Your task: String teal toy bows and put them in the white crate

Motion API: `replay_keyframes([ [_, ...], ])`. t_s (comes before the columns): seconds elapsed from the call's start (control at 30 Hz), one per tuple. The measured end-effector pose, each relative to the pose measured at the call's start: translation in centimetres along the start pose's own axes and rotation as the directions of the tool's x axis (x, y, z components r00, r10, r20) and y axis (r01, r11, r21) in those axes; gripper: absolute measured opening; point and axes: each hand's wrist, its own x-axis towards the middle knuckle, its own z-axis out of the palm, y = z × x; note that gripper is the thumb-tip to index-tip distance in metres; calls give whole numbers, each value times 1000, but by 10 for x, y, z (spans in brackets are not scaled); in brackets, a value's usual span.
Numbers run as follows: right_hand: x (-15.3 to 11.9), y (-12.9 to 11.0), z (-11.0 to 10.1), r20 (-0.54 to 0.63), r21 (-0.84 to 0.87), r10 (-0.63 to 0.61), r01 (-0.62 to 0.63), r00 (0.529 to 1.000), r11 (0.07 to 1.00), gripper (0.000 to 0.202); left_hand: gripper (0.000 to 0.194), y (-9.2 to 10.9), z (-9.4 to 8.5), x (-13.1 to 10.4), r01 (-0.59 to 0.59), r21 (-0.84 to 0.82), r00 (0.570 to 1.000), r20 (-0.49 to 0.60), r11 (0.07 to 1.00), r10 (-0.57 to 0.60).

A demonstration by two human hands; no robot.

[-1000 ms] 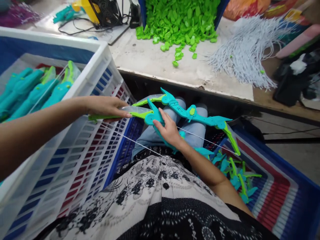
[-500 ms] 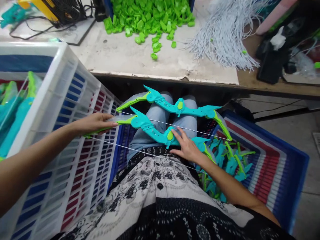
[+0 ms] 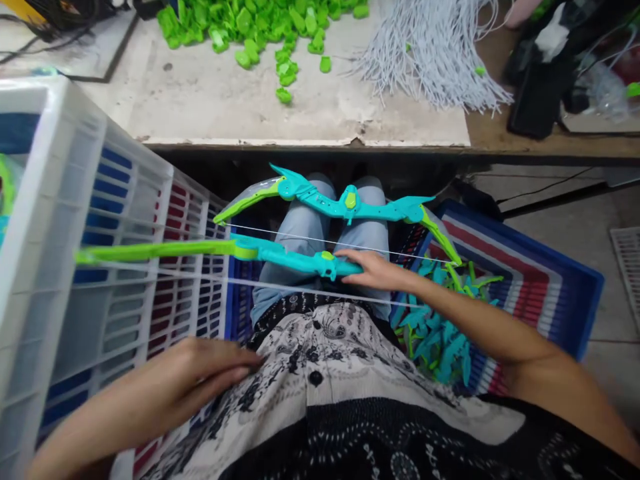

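My right hand (image 3: 377,270) grips the middle of a turquoise and green toy bow (image 3: 295,257), its fingers wrapped round the turquoise handle. That bow is tipped nearly edge-on, its long green limb (image 3: 160,251) reaching left over the white crate's side. A pale string (image 3: 280,285) runs along its near side. Beyond it, a second toy bow (image 3: 320,200) of the same colours rests across the knees, with a green piece (image 3: 351,200) at its centre. My left hand (image 3: 205,370) is off both bows, fingers stretched out beside the patterned shirt; it holds nothing.
A white slatted crate (image 3: 65,133) with bow parts stands at left. At right, a blue striped basket (image 3: 565,287) holds more turquoise and green parts (image 3: 440,333). On the table (image 3: 200,100) are small green pieces (image 3: 245,27), a bundle of white strings (image 3: 430,60) and a black phone-like object (image 3: 537,100).
My left hand has let go of the near bow's limb and come back toward the body. The near bow has turned edge-on and shifted left, still in my right hand. The view has shifted slightly.
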Motion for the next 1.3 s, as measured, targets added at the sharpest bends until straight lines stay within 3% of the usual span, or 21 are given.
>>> replay_keyframes([
  [0.07, 10, 0, -16, 151, 113, -4, -13, 989, 994, 54, 50, 20, 25, 12, -39, -19, 999, 0, 999, 39],
  [0.2, 32, -1, -34, 441, 208, -84, -11, 894, 978, 50, 41, 32, 106, 54, -132, -9, 991, -33, 991, 132],
  [0.27, 39, 0, -39, 447, 145, -74, 10, 891, 989, 46, 37, 27, 138, 68, -176, 34, 982, -67, 984, 178],
  [0.33, 43, 4, -46, 268, 7, -8, 6, 963, 1000, 45, 33, 22, 155, 72, -221, 81, 969, -93, 972, 228],
  [0.4, 46, 12, -53, -62, -219, 55, -68, 997, 973, 46, 29, 20, 157, 70, -263, 127, 953, -120, 957, 278],
  [0.47, 48, 22, -60, -318, -480, 42, -199, 947, 854, 59, 25, 21, 151, 65, -286, 163, 937, -159, 944, 312],
  [0.53, 52, 32, -65, -370, -653, 19, -274, 929, 706, 73, 22, 23, 143, 60, -293, 177, 924, -199, 940, 325],
  [0.6, 56, 38, -73, -305, -695, 13, -232, 952, 680, 72, 20, 25, 137, 55, -288, 177, 918, -228, 941, 324],
  [0.7, 59, 39, -88, -159, -548, 1, -89, 987, 832, 59, 21, 24, 129, 50, -287, 159, 907, -272, 945, 321],
  [0.77, 60, 37, -97, 22, -326, 40, -31, 999, 945, 47, 25, 22, 124, 51, -279, 147, 908, -283, 949, 310],
  [0.83, 62, 34, -101, 242, -63, 97, -84, 965, 994, 47, 33, 20, 122, 61, -264, 136, 923, -251, 955, 291],
  [0.9, 67, 33, -101, 416, 117, 151, -218, 897, 969, 56, 44, 18, 123, 82, -250, 97, 951, -161, 963, 263],
  [1.03, 84, 35, -115, 533, 151, 329, -470, 779, 870, 66, 60, 14, 129, 143, -234, -7, 968, 95, 972, 234],
  [1.1, 86, 33, -131, 414, 102, 419, -498, 808, 861, 62, 49, 13, 130, 168, -236, 8, 956, 180, 972, 231],
  [1.17, 80, 24, -146, 142, -41, 418, -417, 897, 908, 54, 34, 15, 128, 181, -249, 29, 947, 217, 968, 237],
  [1.2, 72, 17, -150, -9, -149, 359, -356, 933, 922, 51, 30, 17, 126, 182, -253, 34, 944, 226, 967, 239],
  [1.23, 61, 10, -153, -131, -247, 277, -302, 952, 921, 49, 29, 20, 124, 180, -252, 35, 943, 232, 967, 237],
  [1.3, 35, 2, -156, -251, -293, 259, -328, 933, 898, 44, 29, 26, 120, 175, -229, 36, 945, 247, 973, 213],
])
